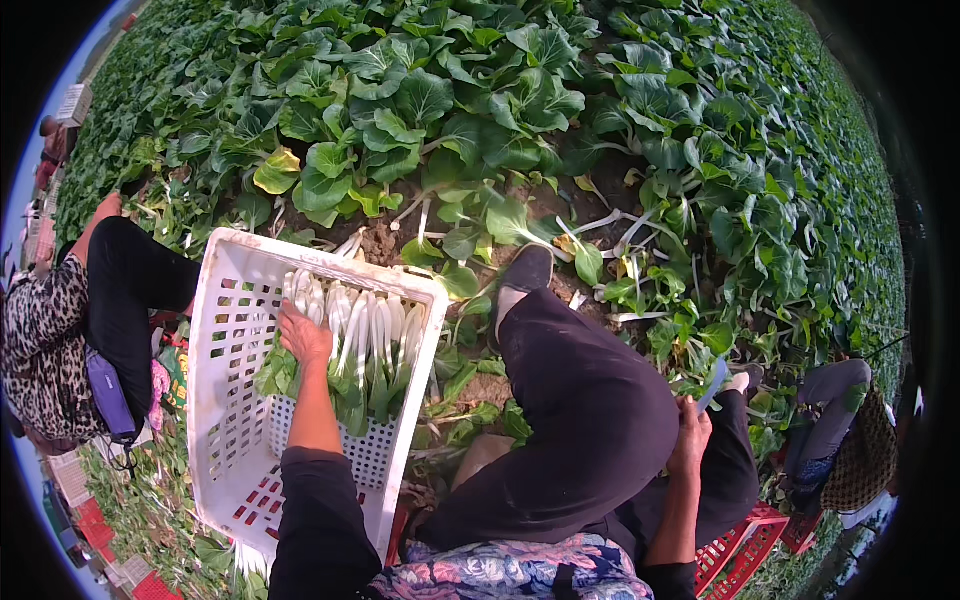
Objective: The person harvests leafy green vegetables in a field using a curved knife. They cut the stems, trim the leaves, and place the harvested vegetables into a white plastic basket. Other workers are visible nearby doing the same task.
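My left hand [306,334] reaches into a white plastic crate [232,442] and rests against the bok choy at the left end of a row. Whether its fingers grip a stalk is hidden. The row of bok choy [367,330] lies along the crate's far side, pale stalk ends away from me and green leaves toward me. Beside my right thigh, my right hand [690,435] is closed around the handle end of a knife, its bluish blade [714,382] pointing up and away from me.
Growing bok choy [420,97] fills the field ahead. Cut leaves and stalks [600,240] litter the soil around my shoe [525,270]. A person [52,330] crouches at left, another [832,427] at right. A red crate [739,551] stands behind my right side.
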`<state>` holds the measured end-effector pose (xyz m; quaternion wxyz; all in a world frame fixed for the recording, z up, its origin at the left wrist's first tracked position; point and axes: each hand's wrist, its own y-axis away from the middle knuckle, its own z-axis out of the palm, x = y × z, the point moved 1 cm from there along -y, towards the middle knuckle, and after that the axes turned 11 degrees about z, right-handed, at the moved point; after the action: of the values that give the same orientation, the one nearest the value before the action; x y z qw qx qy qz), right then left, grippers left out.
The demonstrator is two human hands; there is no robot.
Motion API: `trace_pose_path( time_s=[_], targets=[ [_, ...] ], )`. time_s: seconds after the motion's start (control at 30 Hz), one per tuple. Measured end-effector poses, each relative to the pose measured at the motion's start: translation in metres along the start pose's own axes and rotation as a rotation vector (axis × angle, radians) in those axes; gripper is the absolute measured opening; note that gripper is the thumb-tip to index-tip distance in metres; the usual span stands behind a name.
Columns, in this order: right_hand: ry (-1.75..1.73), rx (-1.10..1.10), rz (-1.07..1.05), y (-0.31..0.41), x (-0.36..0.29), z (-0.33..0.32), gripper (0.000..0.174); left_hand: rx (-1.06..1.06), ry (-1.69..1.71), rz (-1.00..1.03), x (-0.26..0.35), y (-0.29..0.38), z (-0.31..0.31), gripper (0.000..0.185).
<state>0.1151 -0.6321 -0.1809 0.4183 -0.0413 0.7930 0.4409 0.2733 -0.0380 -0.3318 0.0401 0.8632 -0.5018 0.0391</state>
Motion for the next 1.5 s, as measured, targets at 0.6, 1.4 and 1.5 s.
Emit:
trace_pose_path(
  time_s=[0.6, 1.4, 1.5],
  targets=[
    [0.436, -0.29, 0.09, 0.048, -0.023, -0.053, 0.025, 0.022, 1.258, 0.403, 0.034, -0.007, -0.118, 0.043],
    [0.095, -0.06, 0.144, -0.229, -0.068, -0.183, 0.02, -0.651, 0.307, 1.291, 0.439, 0.107, -0.262, 0.039],
    [0.042, -0.004, 0.112, -0.283, -0.067, -0.174, 0.022, -0.696, 0.192, 1.522, 0.529, 0.141, -0.221, 0.038]
  ],
)
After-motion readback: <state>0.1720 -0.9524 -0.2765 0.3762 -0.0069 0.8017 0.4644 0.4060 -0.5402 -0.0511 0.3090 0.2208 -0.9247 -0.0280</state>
